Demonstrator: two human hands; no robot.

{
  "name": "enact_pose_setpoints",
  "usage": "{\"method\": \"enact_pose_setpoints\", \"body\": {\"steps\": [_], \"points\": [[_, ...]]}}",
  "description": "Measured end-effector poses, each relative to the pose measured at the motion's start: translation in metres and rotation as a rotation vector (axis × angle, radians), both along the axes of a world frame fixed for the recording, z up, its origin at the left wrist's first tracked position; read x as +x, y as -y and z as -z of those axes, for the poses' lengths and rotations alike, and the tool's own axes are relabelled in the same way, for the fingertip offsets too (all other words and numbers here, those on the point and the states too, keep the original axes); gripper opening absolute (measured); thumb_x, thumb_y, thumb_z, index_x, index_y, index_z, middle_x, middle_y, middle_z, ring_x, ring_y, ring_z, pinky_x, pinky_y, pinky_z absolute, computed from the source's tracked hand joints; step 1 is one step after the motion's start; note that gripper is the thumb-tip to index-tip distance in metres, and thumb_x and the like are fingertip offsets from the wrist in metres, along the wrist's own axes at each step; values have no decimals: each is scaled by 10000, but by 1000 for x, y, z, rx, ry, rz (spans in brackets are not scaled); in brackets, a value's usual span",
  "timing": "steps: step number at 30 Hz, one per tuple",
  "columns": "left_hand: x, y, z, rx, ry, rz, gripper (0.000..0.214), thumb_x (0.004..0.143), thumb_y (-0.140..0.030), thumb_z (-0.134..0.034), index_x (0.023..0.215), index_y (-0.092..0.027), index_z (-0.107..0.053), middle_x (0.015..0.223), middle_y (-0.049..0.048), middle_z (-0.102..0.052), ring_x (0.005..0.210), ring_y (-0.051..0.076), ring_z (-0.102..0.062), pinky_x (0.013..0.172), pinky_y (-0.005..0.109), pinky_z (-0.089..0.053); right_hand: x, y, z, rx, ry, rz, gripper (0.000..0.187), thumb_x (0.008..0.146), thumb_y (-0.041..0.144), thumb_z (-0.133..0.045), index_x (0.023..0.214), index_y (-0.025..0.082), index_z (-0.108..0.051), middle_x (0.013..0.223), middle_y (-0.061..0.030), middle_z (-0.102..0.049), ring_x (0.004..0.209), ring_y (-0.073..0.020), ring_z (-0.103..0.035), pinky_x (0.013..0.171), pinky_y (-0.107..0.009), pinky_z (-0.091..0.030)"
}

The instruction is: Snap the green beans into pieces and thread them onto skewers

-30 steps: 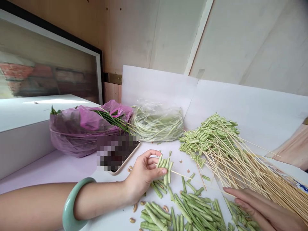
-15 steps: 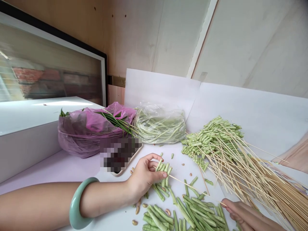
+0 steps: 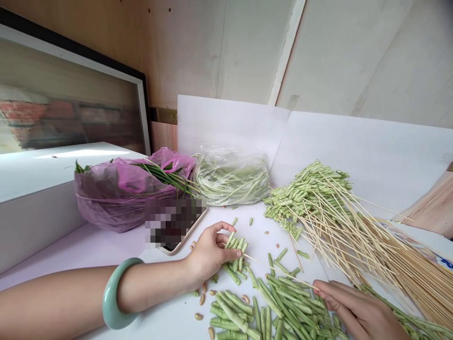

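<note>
Brightness: bright, soft daylight over the bench [image 3: 88, 245].
Glare: white streak atop the white box [image 3: 81, 154], left.
Shadows: faint, soft-edged.
Focus: left hand [image 3: 208, 255] sharp; framed picture [image 3: 71, 104] smeared.
Edges: wide-angle stretch; right hand [image 3: 356, 309] cut off below.
Masking: pixelated patch [image 3: 173, 222] mid-frame.

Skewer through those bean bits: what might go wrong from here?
The left hand pinches the bean pieces right where the skewer passes through, so its tip might prick a finger. The skewer is thin and long, with the right hand at its far end, so it might bend or snap. A piece could also split.
</note>
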State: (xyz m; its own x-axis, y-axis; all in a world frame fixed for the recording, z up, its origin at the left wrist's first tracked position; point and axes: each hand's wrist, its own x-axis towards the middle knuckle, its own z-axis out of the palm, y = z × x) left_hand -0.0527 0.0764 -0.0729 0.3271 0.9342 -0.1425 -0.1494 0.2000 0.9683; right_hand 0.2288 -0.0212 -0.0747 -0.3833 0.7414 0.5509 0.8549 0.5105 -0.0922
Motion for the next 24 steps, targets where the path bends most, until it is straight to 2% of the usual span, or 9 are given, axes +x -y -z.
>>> {"method": "enact_pose_setpoints", "body": {"steps": [8, 13, 16, 20, 22, 24], "points": [[0, -1, 0, 6, -41, -1, 470, 544, -191, -807, 934, -178, -545, 626, -57, -581, 511, 88, -506, 489, 183, -353, 2, -1, 3, -92, -22, 11, 299, 900, 177, -430, 899, 216, -727, 852, -24, -758, 715, -140, -724, 636, -118, -556], [4, 5, -2, -8, -20, 57, 343, 515, -187, -826, 733, -137, -565, 647, -8, -624, 578, 100, -559, 570, 199, -426, -7, 1, 2, -164, -105, 21, 322, 899, 170, -402, 879, 227, -719, 804, -21, -753, 683, -153, -719, 591, -163, -562], [7, 8, -2, -49, 55, 104, 399, 474, -173, -858, 751, -128, -574, 633, -13, -629, 544, 91, -558, 570, 204, -442, -12, 2, 2, -213, -163, 39, 321, 908, 183, -399, 879, 232, -715, 761, -14, -743, 648, -156, -709, 566, -186, -555], [4, 2, -3, -101, 150, 53, 541, 480, -170, -885, 880, -169, -521, 677, 8, -680, 559, 122, -603, 612, 247, -483, -11, 2, 2, -215, -195, 55, 310, 918, 202, -407, 874, 230, -713, 780, -14, -748, 665, -155, -713, 557, -178, -554], [0, -5, -5, -87, 199, -15, 534, 538, -191, -871, 929, -181, -508, 741, 42, -704, 668, 163, -652, 704, 281, -500, -8, 1, -1, -165, -184, 66, 299, 897, 202, -430, 841, 227, -723, 805, -23, -756, 684, -165, -722, 552, -167, -559], [-2, -10, -9, -91, 329, -94, 407, 694, -327, -779, 968, -177, -518, 856, 95, -712, 824, 200, -669, 811, 314, -490, -5, -1, -3, -80, -174, 86, 286, 868, 207, -460, 804, 222, -739, 804, -24, -760, 671, -171, -726, 542, -152, -563]]}}
